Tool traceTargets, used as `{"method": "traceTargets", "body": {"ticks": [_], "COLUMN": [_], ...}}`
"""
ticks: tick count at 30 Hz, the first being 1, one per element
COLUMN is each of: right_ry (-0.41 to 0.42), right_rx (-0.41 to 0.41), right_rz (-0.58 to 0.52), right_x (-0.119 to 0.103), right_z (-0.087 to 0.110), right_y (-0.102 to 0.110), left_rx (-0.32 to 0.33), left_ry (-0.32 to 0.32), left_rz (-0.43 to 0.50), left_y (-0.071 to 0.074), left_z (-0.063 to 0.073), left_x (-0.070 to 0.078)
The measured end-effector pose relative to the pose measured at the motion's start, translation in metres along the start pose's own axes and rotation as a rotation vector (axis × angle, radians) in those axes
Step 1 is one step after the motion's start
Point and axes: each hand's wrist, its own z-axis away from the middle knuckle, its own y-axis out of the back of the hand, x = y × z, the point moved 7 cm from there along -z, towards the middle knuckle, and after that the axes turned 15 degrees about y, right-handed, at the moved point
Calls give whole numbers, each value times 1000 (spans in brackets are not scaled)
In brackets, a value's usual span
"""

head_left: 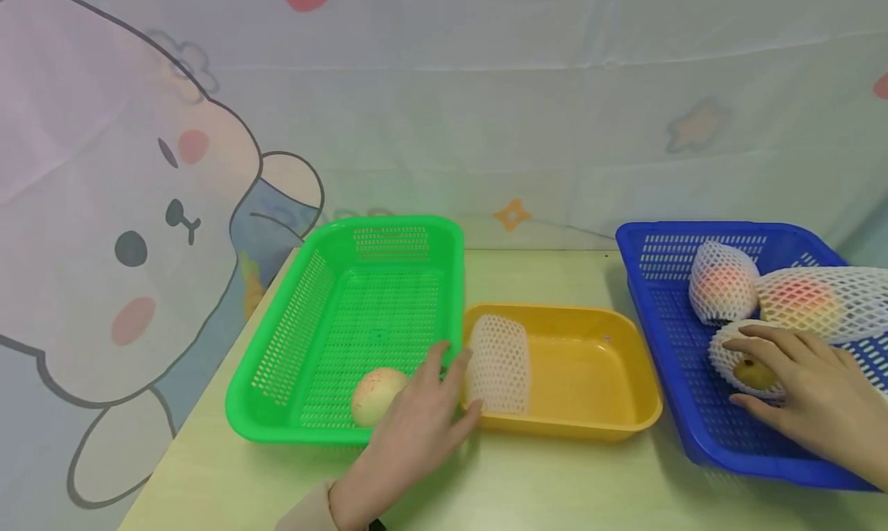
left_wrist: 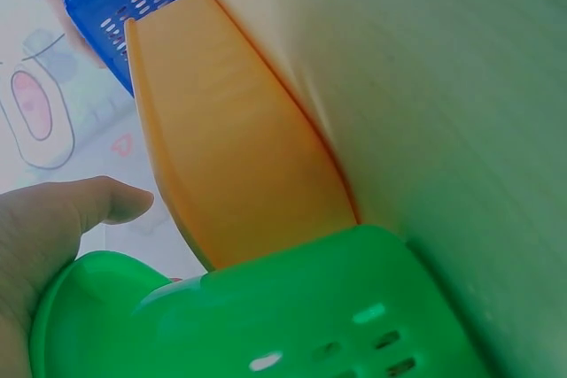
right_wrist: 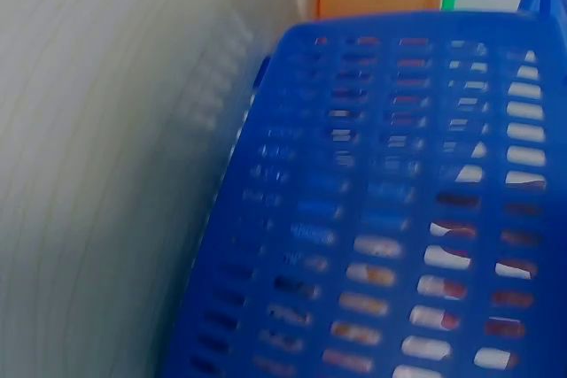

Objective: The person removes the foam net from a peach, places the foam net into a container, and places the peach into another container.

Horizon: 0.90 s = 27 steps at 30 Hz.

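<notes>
In the head view my left hand [head_left: 426,411] is over the near right corner of the green basket [head_left: 239,384], fingers spread and holding nothing. A pale peach [head_left: 377,396] lies in that basket, just left of this hand. My right hand [head_left: 822,388] reaches into the blue basket [head_left: 655,346]. Its spread fingers and thumb lie over a brownish-yellow fruit [head_left: 755,373] in a white foam net, fingers along the top and thumb by the lower side. The right wrist view shows mostly the blue basket's slotted wall [right_wrist: 399,143], with the hand out of sight.
Between the baskets stands a yellow tray [head_left: 583,369] with an empty white foam net [head_left: 498,365] at its left end. Beyond my right hand are a netted pink-and-yellow fruit [head_left: 724,280] and a longer netted bundle [head_left: 808,304]. A printed cloth [head_left: 486,130] hangs behind the table.
</notes>
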Motion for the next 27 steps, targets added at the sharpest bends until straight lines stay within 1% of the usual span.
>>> {"method": "traceTargets", "body": {"ticks": [4, 9, 13, 19, 24, 26, 27], "right_ry": [12, 25, 6, 33, 32, 43, 53], "right_rx": [11, 44, 7, -2, -67, -64, -48], "right_rz": [5, -19, -29, -48, -42, -38, -39], "right_x": [9, 16, 20, 21, 24, 25, 25], "right_z": [5, 8, 7, 1, 3, 4, 4], "right_y": [-2, -3, -7, -11, -20, -22, -22], "left_rx": [6, 14, 17, 24, 0, -4, -3], "left_ry": [-5, -12, -16, -11, 2, 3, 1], "left_rz": [-7, -6, -7, -12, -8, -9, -12], "left_y": [0, 0, 0, 2, 1, 0, 0], "left_z": [0, -1, -1, 0, 0, 1, 1], "left_x": [1, 2, 2, 1, 1, 1, 1]}}
